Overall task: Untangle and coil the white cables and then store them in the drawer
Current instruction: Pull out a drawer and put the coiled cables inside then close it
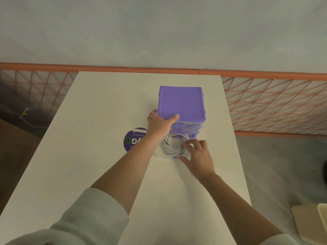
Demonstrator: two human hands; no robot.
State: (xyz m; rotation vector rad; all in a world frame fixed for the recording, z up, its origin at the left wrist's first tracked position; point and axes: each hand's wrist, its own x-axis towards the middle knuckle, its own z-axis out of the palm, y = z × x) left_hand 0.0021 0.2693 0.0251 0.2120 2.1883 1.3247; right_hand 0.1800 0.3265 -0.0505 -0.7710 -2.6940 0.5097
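A purple drawer unit (182,102) with clear drawers stands on the white table (99,121). Its bottom drawer (175,157) is pulled out toward me. Coiled white cables (174,145) lie inside that drawer. My left hand (160,123) grips the unit's front left top corner, thumb on the lid. My right hand (196,154) rests on the drawer's front right, fingertips touching the coil and thumb at the drawer's purple front edge.
A round purple sticker (133,139) lies on the table left of the drawer. An orange wire mesh fence (276,105) runs behind and to the right of the table. Beige objects (311,221) sit on the floor at lower right.
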